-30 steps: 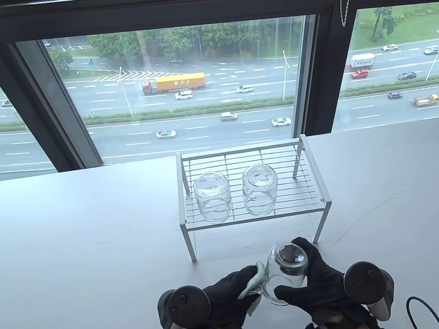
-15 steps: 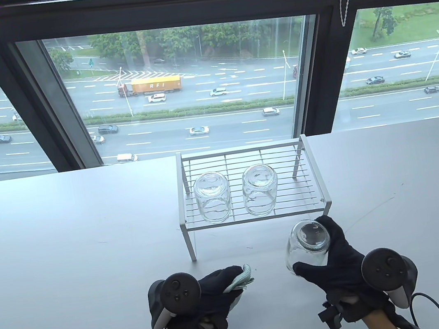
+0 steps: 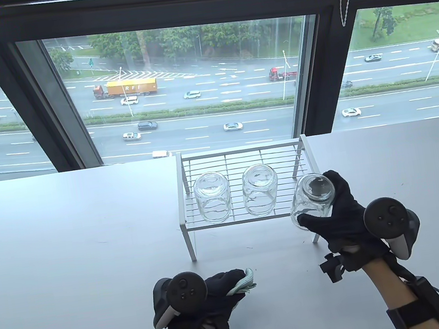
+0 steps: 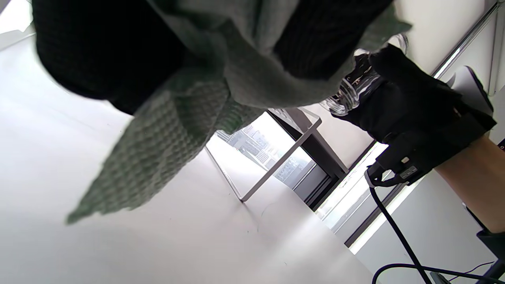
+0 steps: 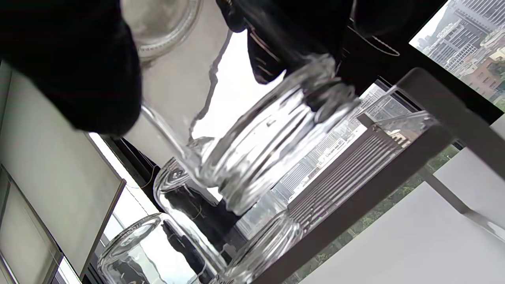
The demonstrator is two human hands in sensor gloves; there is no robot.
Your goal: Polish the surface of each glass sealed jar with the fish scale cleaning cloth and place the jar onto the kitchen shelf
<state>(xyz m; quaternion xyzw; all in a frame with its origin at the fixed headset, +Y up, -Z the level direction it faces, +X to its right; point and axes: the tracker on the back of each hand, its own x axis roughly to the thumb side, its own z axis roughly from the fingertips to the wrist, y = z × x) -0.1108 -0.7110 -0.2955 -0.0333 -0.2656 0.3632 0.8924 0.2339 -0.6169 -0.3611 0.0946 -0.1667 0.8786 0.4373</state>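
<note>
Jar: clear glass, tilted.

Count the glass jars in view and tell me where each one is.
3. Two stand on the wire shelf: left jar, middle jar. The third jar is gripped by the right hand at the shelf's right end.

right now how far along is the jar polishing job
Two jars already stand upside down on the shelf. The right hand grips a third jar at the shelf's right end, not yet set down. The left hand holds the cloth. Only placing it remains.
</note>
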